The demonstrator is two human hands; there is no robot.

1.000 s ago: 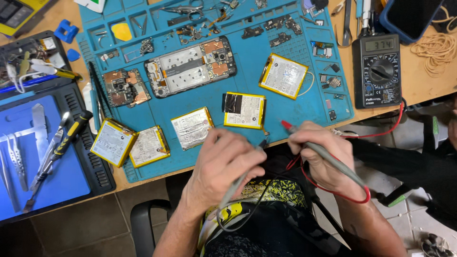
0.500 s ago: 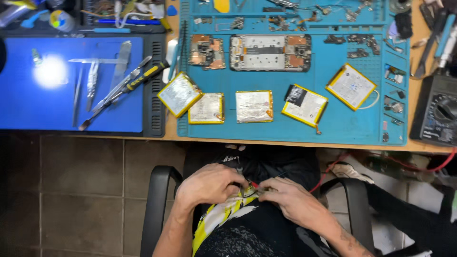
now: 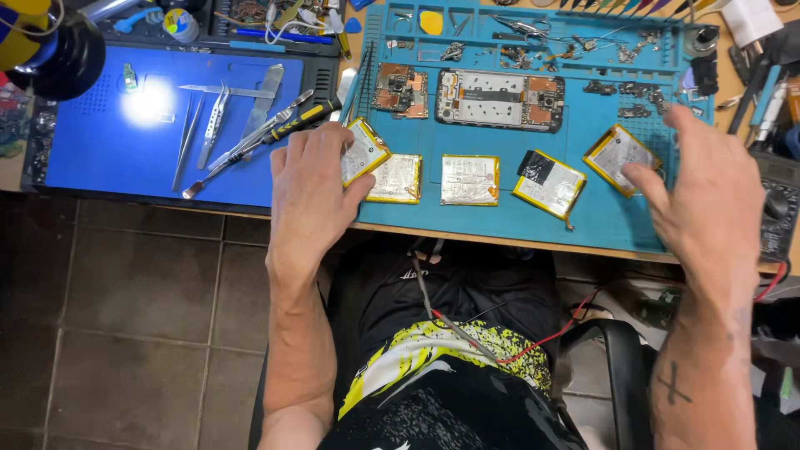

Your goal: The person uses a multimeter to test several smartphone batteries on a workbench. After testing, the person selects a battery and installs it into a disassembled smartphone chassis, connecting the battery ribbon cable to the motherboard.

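Note:
My left hand (image 3: 310, 185) rests on the leftmost flat battery (image 3: 364, 150) at the front left of the teal work mat (image 3: 596, 221), fingers laid on it. My right hand (image 3: 696, 187) hovers open over the mat's right side, fingertips near the rightmost yellow-edged battery (image 3: 615, 154). Three more batteries lie in a row between them: (image 3: 397, 178), (image 3: 470, 179) and one with black tape (image 3: 547, 185). Two multimeter probes with red and black leads (image 3: 467, 333) lie loose on my lap.
An opened phone (image 3: 500, 100) and a circuit board (image 3: 400, 90) lie further back on the mat, with small parts and screws. A blue mat (image 3: 108, 167) at left holds tweezers, spudgers and a yellow-handled screwdriver (image 3: 292, 121). A multimeter (image 3: 779, 212) sits at right.
Both hands let go of the probes on my lap and rose to the desk: the left onto the leftmost battery, the right over the mat's right side. The view shifted.

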